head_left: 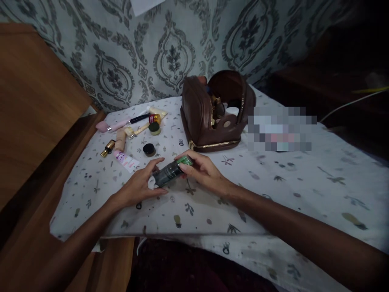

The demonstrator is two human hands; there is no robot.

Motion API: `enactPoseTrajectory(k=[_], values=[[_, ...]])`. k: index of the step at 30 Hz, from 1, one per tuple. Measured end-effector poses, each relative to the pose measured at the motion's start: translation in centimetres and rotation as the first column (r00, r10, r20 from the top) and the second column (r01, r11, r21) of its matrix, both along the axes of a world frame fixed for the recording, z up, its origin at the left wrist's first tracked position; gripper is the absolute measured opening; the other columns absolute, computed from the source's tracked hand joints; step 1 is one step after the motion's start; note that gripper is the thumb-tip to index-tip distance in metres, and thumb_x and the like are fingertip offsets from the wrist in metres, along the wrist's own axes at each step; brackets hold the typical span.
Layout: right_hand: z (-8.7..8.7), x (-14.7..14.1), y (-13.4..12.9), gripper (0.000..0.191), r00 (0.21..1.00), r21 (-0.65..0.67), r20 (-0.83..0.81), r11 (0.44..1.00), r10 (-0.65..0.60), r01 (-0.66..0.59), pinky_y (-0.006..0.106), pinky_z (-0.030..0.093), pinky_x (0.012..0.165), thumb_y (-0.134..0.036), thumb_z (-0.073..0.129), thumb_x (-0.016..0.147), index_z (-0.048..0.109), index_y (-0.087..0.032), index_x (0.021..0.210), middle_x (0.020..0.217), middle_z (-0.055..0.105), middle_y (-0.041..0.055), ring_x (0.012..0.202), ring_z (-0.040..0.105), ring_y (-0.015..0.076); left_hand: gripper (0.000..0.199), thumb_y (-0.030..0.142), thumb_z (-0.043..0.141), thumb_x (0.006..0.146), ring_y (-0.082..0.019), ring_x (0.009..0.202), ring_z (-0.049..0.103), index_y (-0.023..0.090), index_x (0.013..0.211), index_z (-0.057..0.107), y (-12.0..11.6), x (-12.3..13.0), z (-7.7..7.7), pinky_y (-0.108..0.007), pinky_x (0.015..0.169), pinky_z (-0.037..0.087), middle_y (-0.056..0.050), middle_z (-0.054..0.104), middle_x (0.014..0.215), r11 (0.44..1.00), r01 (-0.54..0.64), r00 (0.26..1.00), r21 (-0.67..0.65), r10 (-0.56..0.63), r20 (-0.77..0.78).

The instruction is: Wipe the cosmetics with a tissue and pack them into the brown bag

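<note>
A dark bottle with a green end and a white end lies tilted between both hands, above the patterned cloth. My right hand grips its green end between thumb and fingers. At the white end, my left hand has its thumb and fingers apart around the bottle; a white piece sits there by the palm. Just beyond the hands are a small black-lidded jar and a white and purple tube. An open brown bag with cosmetics inside stands behind my right hand.
Brushes, a cream tube, a green-lidded jar, a beige bottle and a gold-capped item lie at the back left. A blurred object is right of the bag. Wooden furniture borders the left side.
</note>
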State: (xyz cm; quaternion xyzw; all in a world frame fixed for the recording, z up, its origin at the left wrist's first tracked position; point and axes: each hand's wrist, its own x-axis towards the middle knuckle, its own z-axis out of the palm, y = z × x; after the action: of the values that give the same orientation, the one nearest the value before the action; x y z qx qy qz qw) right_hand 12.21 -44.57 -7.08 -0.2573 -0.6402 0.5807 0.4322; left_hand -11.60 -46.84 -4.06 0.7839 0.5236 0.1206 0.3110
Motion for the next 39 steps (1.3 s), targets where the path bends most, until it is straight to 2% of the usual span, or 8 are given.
enactPoseTrajectory(k=[3, 9, 14, 21, 26, 29, 34, 39], values=[[0.1, 0.1, 0.1, 0.03, 0.999, -0.008, -0.035, 1.0, -0.005, 0.005, 0.027, 0.048, 0.065, -0.047, 0.063, 0.09, 0.06, -0.02, 0.101, 0.081, 0.059, -0.0004, 0.069, 0.058, 0.013, 0.077, 0.047, 0.079, 0.073, -0.027, 0.108, 0.059, 0.027, 0.139, 0.046, -0.3, -0.6, 0.2, -0.038, 0.093, 0.047, -0.005, 0.062, 0.112, 0.995, 0.011, 0.969, -0.095, 0.013, 0.248], [0.0, -1.4, 0.4, 0.031, 0.944, -0.237, -0.294, 0.968, -0.152, 0.082, 0.027, 0.049, 0.071, -0.049, 0.075, 0.079, 0.064, -0.023, 0.093, 0.086, 0.059, -0.0006, 0.075, 0.057, 0.0136, 0.075, 0.046, 0.08, 0.071, -0.012, 0.065, 0.053, 0.025, 0.134, 0.047, -0.7, 1.2, 0.0, -0.023, 0.055, 0.042, 0.0, 0.056, 0.094, 0.969, -0.154, 0.826, -0.194, 0.234, 0.512], [0.4, -3.6, -0.2, 0.041, 0.957, -0.346, -0.246, 0.936, -0.154, 0.062, 0.03, 0.049, 0.081, -0.048, 0.078, 0.075, 0.065, -0.02, 0.102, 0.104, 0.066, 0.0045, 0.092, 0.06, 0.0179, 0.069, 0.05, 0.074, 0.075, -0.017, 0.081, 0.058, 0.022, 0.13, 0.043, -1.0, 3.4, -0.6, -0.029, 0.072, 0.047, -0.002, 0.056, 0.1, 0.927, -0.374, 0.776, -0.01, 0.319, 0.543], [-0.2, -5.6, -0.4, 0.048, 0.946, -0.441, -0.274, 0.897, -0.171, 0.035, 0.027, 0.048, 0.074, -0.056, 0.073, 0.075, 0.06, -0.022, 0.106, 0.106, 0.067, 0.0046, 0.091, 0.06, 0.018, 0.057, 0.051, 0.049, 0.093, -0.031, 0.12, 0.053, 0.021, 0.139, 0.031, -1.5, 4.2, -2.2, -0.05, 0.1, 0.044, -0.015, 0.052, 0.134, 0.876, -0.289, 0.947, 0.386, 0.204, 0.246], [-1.5, -6.1, -1.0, 0.041, 0.965, -0.358, -0.222, 0.932, -0.136, 0.049, 0.025, 0.045, 0.075, -0.059, 0.068, 0.081, 0.06, -0.021, 0.097, 0.09, 0.06, -0.0001, 0.085, 0.054, 0.0148, 0.057, 0.048, 0.045, 0.097, -0.03, 0.128, 0.046, 0.017, 0.143, 0.029, -0.7, 4.6, -2.0, -0.05, 0.107, 0.041, -0.018, 0.046, 0.136, 0.724, -0.253, 0.966, 0.642, 0.161, 0.2], [-1.6, -5.7, -1.5, 0.043, 0.983, -0.328, -0.163, 0.944, -0.09, 0.032, 0.025, 0.044, 0.069, -0.063, 0.062, 0.085, 0.058, -0.021, 0.091, 0.081, 0.055, -0.0019, 0.075, 0.051, 0.0133, 0.053, 0.046, 0.043, 0.099, -0.028, 0.13, 0.044, 0.017, 0.141, 0.032, 0.1, 4.9, -0.6, -0.047, 0.108, 0.04, -0.017, 0.045, 0.136, 0.696, -0.249, 0.968, 0.674, 0.15, 0.203], [-0.6, -4.4, -1.4, 0.051, 1.0, -0.292, -0.029, 0.956, -0.002, -0.007, 0.027, 0.043, 0.058, -0.07, 0.05, 0.088, 0.055, -0.02, 0.096, 0.074, 0.053, -0.0025, 0.063, 0.051, 0.014, 0.029, 0.038, 0.047, 0.097, -0.024, 0.105, 0.058, 0.018, 0.116, 0.057, 1.6, 4.8, 2.5, -0.038, 0.093, 0.047, -0.01, 0.06, 0.111, 0.785, -0.167, 0.986, 0.597, 0.142, 0.09], [0.1, -3.1, -1.1, 0.041, 0.959, 0.155, 0.242, 0.982, -0.146, 0.11, 0.032, 0.044, 0.079, -0.057, 0.046, 0.096, 0.059, -0.018, 0.1, 0.092, 0.062, 0.003, 0.087, 0.057, 0.0196, 0.026, 0.043, 0.05, 0.093, -0.023, 0.084, 0.063, 0.021, 0.09, 0.064, 2.3, 4.1, 4.6, -0.033, 0.08, 0.045, -0.004, 0.068, 0.086, 0.887, -0.093, 0.991, 0.453, 0.128, -0.047]])
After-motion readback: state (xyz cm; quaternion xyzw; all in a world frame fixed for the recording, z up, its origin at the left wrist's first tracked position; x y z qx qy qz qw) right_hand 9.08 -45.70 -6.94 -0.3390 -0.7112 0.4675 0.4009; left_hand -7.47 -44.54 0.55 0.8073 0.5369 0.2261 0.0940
